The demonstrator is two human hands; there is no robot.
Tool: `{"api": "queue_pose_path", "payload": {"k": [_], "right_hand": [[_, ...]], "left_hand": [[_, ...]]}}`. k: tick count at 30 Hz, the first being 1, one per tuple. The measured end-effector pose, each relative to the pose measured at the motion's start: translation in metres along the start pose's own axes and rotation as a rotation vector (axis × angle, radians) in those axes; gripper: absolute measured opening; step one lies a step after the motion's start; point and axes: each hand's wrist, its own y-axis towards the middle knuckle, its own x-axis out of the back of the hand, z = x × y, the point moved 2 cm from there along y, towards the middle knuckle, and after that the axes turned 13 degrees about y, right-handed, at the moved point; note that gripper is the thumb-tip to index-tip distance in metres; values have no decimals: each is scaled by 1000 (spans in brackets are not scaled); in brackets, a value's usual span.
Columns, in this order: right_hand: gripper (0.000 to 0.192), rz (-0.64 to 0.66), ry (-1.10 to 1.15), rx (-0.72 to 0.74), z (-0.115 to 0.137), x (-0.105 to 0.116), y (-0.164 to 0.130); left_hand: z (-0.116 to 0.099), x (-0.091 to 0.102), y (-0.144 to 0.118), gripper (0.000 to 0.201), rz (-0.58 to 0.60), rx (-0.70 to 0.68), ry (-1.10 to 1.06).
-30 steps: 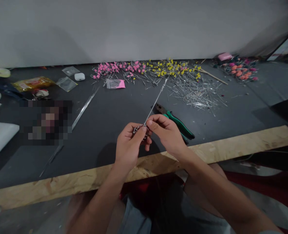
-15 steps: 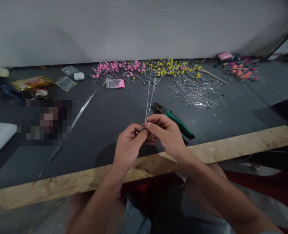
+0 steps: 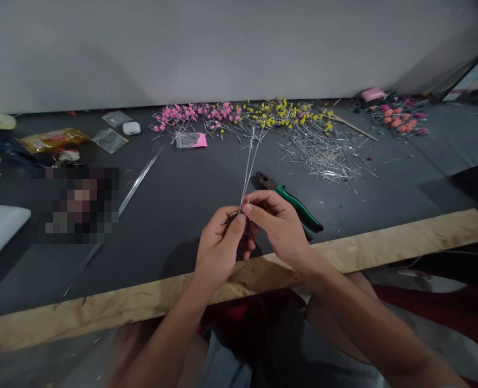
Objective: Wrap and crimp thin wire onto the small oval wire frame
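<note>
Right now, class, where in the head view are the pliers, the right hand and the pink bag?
Pliers [image 3: 295, 201]: head view, on the upper green handle.
Right hand [image 3: 279, 223]: head view, on the back of it.
Pink bag [image 3: 199, 140]: head view, on its pink part.

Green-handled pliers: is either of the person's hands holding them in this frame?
No, the pliers lie on the dark tabletop, while the left hand and right hand hold wirework.

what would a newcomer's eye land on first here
Probably the pink-tipped wires and yellow-tipped wires, heaped side by side along the grey wall. Next, near the wooden table edge, the left hand and right hand hold thin metal wires. Green-handled pliers lie beside the right hand.
</note>
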Motion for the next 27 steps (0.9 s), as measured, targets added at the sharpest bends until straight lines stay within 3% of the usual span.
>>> {"api": "queue_pose_path", "payload": {"k": [14, 27], "right_hand": [[9, 74, 135, -33, -2, -1, 0], [9, 114, 395, -189, -5, 4, 7]], "left_hand": [[1, 2, -1, 11, 4, -59, -83], [-7, 5, -4, 14, 145, -12, -195]]}}
